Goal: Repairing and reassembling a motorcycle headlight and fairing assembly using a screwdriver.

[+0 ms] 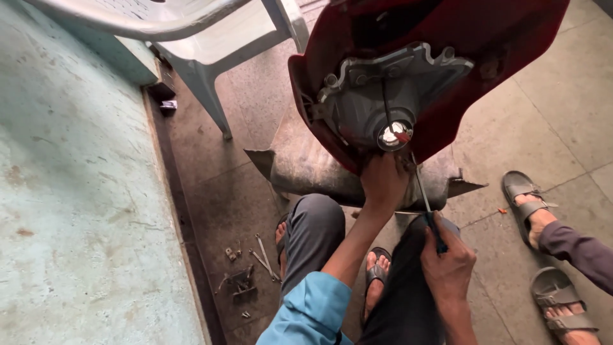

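A dark red scooter front panel (485, 57) stands tilted before me, its inner side facing me. A grey headlight housing (377, 96) is fixed in it, with a round bulb socket (393, 134) at its lower middle. My left hand (383, 182) grips the panel's lower edge just under the socket. My right hand (447, 262) holds a screwdriver (426, 201) by its dark handle. The thin shaft points up toward the socket.
A worn metal sheet (306, 166) lies behind the panel. A white plastic chair (211, 45) stands at the back left. Small tools and metal parts (246, 271) lie on the floor beside a low concrete ledge (76, 191). Another person's sandalled feet (543, 243) are at right.
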